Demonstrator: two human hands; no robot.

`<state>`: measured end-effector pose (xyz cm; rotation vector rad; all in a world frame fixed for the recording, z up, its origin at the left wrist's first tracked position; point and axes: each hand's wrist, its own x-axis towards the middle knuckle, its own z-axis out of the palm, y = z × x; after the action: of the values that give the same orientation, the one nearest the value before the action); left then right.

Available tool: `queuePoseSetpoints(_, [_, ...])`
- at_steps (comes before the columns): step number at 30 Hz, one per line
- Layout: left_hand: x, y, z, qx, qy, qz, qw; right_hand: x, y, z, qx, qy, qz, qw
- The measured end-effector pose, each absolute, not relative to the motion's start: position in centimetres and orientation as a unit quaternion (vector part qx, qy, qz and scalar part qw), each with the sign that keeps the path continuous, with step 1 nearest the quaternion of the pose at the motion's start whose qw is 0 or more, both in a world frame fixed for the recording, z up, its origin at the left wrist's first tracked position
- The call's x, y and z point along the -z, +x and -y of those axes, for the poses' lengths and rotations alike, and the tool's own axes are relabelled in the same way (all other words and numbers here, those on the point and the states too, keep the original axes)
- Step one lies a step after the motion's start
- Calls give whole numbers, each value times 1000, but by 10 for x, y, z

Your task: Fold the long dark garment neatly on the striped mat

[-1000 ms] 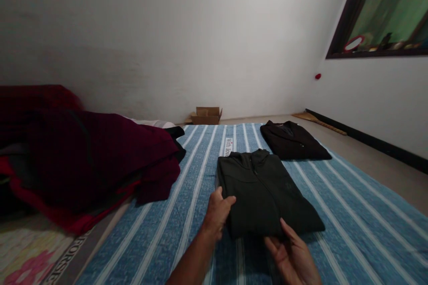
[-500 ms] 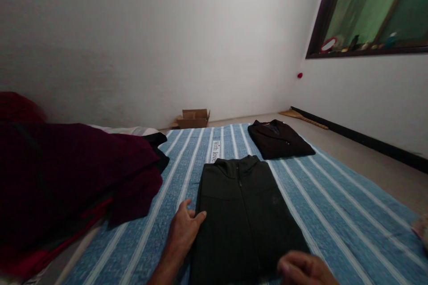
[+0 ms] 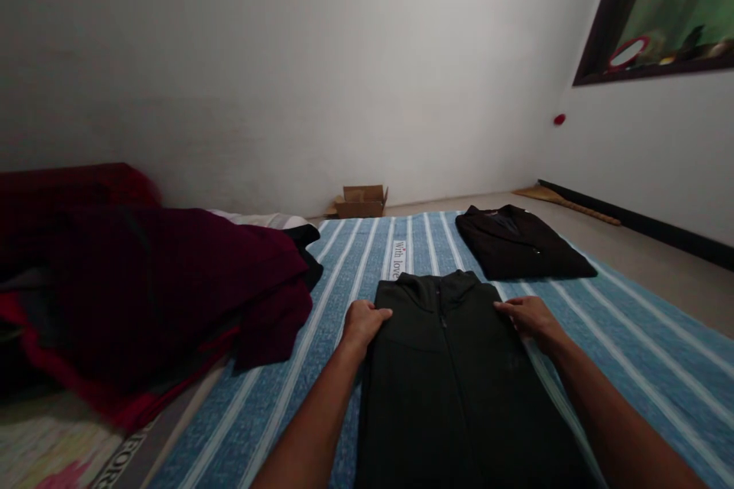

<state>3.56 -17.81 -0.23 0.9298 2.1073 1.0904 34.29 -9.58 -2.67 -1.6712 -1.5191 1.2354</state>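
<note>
Nearest the camera, a folded dark zip-up jacket [image 3: 453, 390] lay flat on the blue-and-white striped bedsheet [image 3: 619, 344], a smooth rectangle with its collar pointing away. Both hands pressed its upper corners: the left hand [image 3: 362, 322] curled over the left shoulder edge, the right hand [image 3: 531, 315] flat on the right. Leftward slumped a rumpled maroon clothes heap [image 3: 160, 283]. Farther off lay a second folded dark jacket [image 3: 524, 243], then a small cardboard box [image 3: 361, 202] against the wall.
</note>
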Motion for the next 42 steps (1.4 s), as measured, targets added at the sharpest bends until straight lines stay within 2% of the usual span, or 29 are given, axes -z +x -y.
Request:
queuePoseSetpoints(4, [7, 34, 172, -418, 345, -778, 318, 34, 342, 82, -441, -643, 575, 246])
queuePoseSetpoints(10, [-5, 37, 173, -441, 360, -722, 393, 31, 334, 76, -336, -657, 622, 264])
queuePoseSetpoints(13, [-12, 33, 174, -468, 377, -694, 397, 28, 328, 75, -283, -657, 642, 275])
queuePoseSetpoints(17, [-4, 27, 173, -459, 409, -713, 337, 34, 323, 70, -247, -658, 657, 271])
queuePoseSetpoints(24, [10, 24, 172, -334, 479, -793, 176, 48, 325, 61, -212, -677, 658, 251])
queuePoseSetpoints(27, [-3, 40, 182, -282, 510, -811, 60, 46, 326, 57, -198, -679, 663, 246])
queuePoseSetpoints(30, [-13, 69, 196, -206, 615, -760, -42, 43, 324, 54, -188, -678, 669, 240])
queuePoseSetpoints(36, [5, 106, 211, -46, 685, -725, 50, 40, 319, 51, -169, -684, 674, 222])
queuePoseSetpoints(42, [19, 102, 211, -29, 680, -731, 46, 33, 316, 61, -144, -682, 691, 193])
